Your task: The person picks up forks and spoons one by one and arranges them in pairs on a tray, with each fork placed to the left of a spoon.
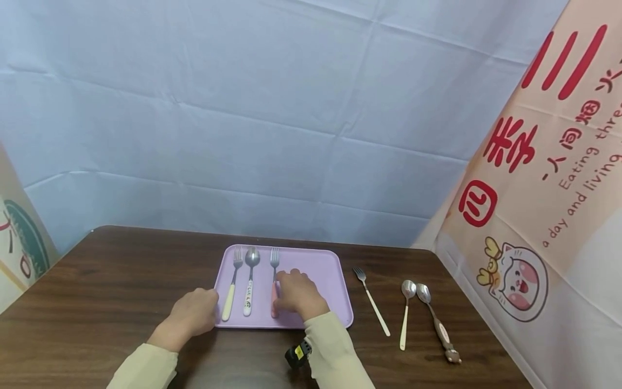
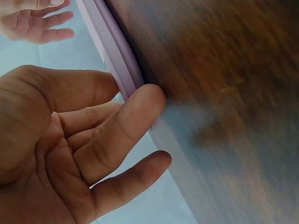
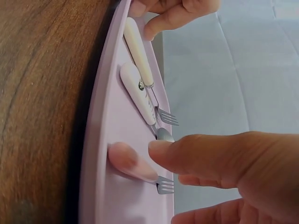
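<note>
A lilac tray (image 1: 316,286) lies on the table, and my left hand (image 1: 193,312) pinches its left edge between thumb and fingers. In the left wrist view the thumb (image 2: 88,86) meets the tray rim (image 2: 122,74). Over the tray hovers my right hand (image 1: 298,293), thumb and fingers apart, beside a pink-handled fork (image 1: 274,294). The right wrist view shows that pink fork (image 3: 133,163) lying free below the thumb. Left of it on the tray are a spoon with a white patterned handle (image 1: 249,294) and a fork with a cream handle (image 1: 228,302).
Right of the tray, on the dark wooden table (image 1: 121,286), lie a cream-handled fork (image 1: 376,310), a cream-handled spoon (image 1: 405,319) and a spoon with a brown handle (image 1: 441,329). A pale blue cloth (image 1: 243,135) hangs behind; a printed cloth (image 1: 544,189) hangs at the right.
</note>
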{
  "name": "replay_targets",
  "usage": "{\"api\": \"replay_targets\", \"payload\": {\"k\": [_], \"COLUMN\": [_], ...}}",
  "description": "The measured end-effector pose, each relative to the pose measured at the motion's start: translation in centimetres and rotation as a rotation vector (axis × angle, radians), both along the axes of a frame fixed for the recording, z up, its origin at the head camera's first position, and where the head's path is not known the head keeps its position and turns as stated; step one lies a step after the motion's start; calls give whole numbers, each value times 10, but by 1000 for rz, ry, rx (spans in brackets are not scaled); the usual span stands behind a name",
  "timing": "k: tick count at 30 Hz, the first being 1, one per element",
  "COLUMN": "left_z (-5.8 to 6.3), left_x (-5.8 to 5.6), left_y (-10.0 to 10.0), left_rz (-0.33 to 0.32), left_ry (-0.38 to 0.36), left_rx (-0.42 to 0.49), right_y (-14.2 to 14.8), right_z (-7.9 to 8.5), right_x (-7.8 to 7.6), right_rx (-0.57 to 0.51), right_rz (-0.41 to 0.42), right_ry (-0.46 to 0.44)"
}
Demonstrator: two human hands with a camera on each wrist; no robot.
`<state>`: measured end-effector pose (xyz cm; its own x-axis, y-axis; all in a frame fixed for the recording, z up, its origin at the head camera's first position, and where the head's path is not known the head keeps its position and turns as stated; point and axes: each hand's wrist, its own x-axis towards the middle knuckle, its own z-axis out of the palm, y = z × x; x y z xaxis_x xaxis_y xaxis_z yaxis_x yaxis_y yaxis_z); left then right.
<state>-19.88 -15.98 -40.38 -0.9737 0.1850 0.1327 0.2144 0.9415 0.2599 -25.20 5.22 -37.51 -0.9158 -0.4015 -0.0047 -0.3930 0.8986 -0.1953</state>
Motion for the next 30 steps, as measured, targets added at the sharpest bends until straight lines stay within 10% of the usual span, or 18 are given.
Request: {"api": "replay_targets", "payload": {"k": [30], "left_z": [2], "left_x": [0], "left_y": [0], "left_rz": [3], "left_ry": [-6], "left_rx": [10], "right_y": [29], "right_z": [-5], "right_x": [-3], "right_rx": [-74], "right_rz": [-70], "right_ry": [-67]}}
